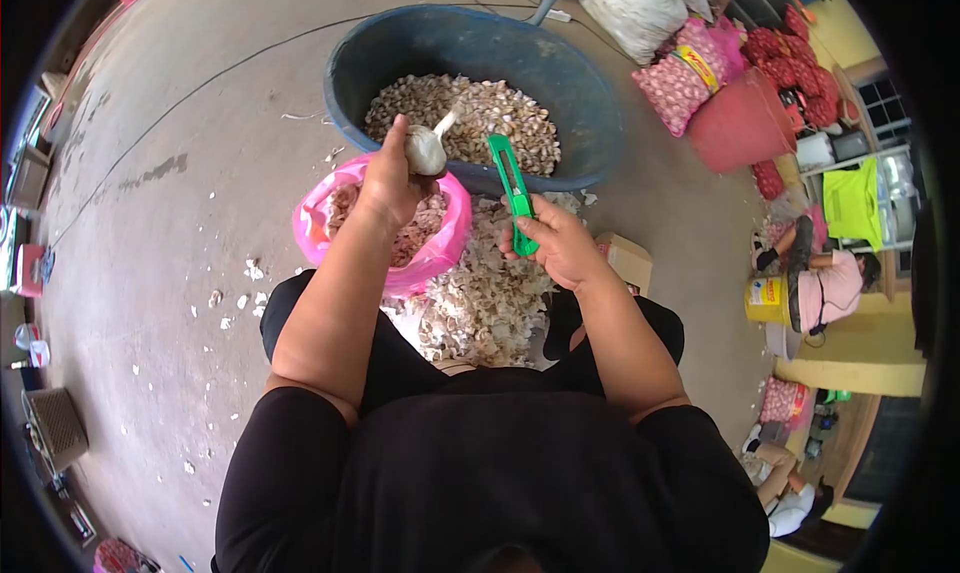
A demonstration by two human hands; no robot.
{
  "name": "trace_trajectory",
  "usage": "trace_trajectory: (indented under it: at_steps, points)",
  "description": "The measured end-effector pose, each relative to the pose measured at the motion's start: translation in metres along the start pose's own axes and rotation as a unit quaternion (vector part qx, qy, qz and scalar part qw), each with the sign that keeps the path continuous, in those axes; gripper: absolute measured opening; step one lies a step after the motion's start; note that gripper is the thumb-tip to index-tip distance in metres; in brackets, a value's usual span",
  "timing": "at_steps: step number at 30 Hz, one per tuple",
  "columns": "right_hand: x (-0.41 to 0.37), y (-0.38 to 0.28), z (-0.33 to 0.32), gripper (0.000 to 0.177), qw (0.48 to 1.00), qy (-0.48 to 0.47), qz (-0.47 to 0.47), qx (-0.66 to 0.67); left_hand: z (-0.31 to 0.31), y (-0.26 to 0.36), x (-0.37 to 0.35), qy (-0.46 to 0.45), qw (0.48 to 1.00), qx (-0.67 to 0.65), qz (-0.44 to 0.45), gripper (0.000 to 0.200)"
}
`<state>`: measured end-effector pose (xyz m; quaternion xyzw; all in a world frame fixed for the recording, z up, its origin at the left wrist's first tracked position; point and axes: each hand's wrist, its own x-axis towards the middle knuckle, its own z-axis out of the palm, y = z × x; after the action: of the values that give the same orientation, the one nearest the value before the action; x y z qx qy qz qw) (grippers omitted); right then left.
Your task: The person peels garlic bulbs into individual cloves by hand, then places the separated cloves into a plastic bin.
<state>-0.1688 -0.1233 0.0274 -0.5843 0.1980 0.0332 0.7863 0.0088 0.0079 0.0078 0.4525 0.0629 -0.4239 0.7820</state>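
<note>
A whole white garlic bulb (426, 151) with its stem pointing up and to the right is gripped in my left hand (392, 178), above the near rim of the tub. My right hand (562, 241) is closed around a green box cutter (512, 188), its far end pointing forward; I cannot make out the blade. Beyond both hands stands a large dark blue tub (590, 103) with many loose garlic cloves (470, 113) in it. Under my left forearm is an open pink plastic bag (455, 223) holding reddish garlic pieces. Between my legs lies a heap of garlic skins (480, 318).
A small cardboard box (627, 261) is by my right knee. To the right are a pink bucket (740, 123), filled net sacks (685, 78) and a seated person (835, 288) by a yellow bucket (767, 300). A cable (190, 95) crosses the floor, where skin scraps lie scattered.
</note>
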Motion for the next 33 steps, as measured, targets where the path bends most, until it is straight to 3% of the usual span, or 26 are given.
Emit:
trace_trajectory:
  at_steps: [4, 8, 14, 20, 23, 25, 26, 29, 30, 33]
  points:
    - [-0.029, -0.010, 0.001, 0.029, 0.953, 0.120, -0.015, -0.279, 0.026, -0.026, 0.001, -0.031, 0.997, 0.063, -0.023, 0.045]
    - [-0.045, -0.010, 0.014, 0.030, 0.753, 0.229, -0.208, -0.581, 0.040, -0.048, 0.002, -0.051, 0.993, 0.104, 0.005, 0.045]
    - [-0.052, -0.021, 0.021, 0.030, 0.736, 0.224, -0.143, -0.622, 0.044, -0.054, 0.005, -0.065, 0.988, 0.124, 0.067, 0.045]
    - [-0.048, -0.022, 0.025, 0.027, 0.736, 0.215, -0.172, -0.619, 0.043, -0.047, 0.003, -0.068, 0.975, 0.145, 0.156, 0.044]
    - [-0.043, -0.001, 0.008, 0.026, 0.684, 0.202, -0.168, -0.681, 0.032, -0.054, 0.017, -0.041, 0.958, 0.165, 0.232, 0.045]
    - [-0.047, 0.010, -0.028, 0.027, 0.654, 0.205, -0.051, -0.727, 0.029, -0.050, 0.019, 0.005, 0.936, 0.208, 0.284, 0.045]
    - [-0.048, 0.012, -0.039, 0.027, 0.634, 0.204, 0.008, -0.746, 0.029, -0.039, 0.012, -0.004, 0.939, 0.206, 0.276, 0.046]
    - [-0.049, -0.002, -0.023, 0.028, 0.645, 0.239, -0.098, -0.720, 0.027, -0.015, -0.008, -0.018, 0.978, 0.151, 0.140, 0.047]
    - [-0.044, -0.003, -0.014, 0.030, 0.651, 0.233, -0.185, -0.699, 0.029, -0.010, -0.013, -0.014, 0.986, 0.129, 0.109, 0.047]
    - [-0.020, -0.002, 0.015, 0.030, 0.713, 0.201, -0.164, -0.652, 0.016, -0.003, -0.002, 0.015, 0.986, 0.084, 0.146, 0.046]
